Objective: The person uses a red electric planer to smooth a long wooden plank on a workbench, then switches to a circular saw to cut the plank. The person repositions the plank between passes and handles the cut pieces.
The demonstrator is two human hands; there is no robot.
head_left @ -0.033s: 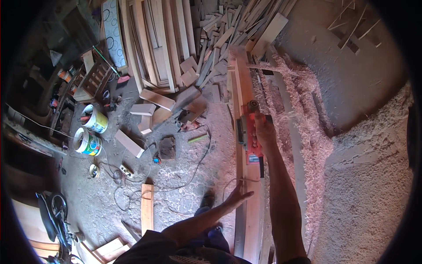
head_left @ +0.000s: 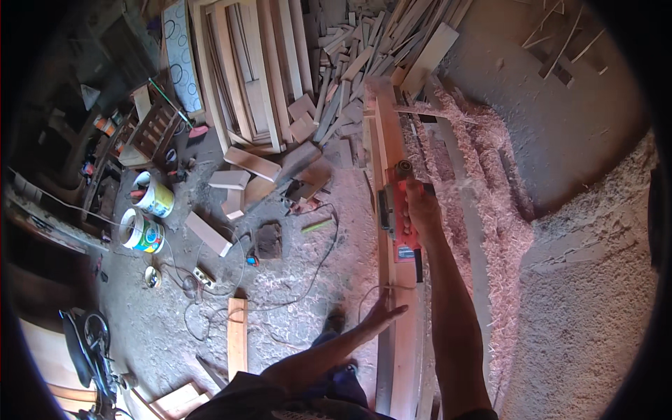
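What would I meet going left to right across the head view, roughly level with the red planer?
Nearer white bucket with a coloured label → pale wood block → dark block → green strip → red planer, gripped by the right hand → wood shavings → rough, grainy surface.

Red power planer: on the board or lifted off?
Looks set on it: the red planer overlaps the wooden board with no visible gap, right hand gripping its top. Overhead view can't confirm full contact.
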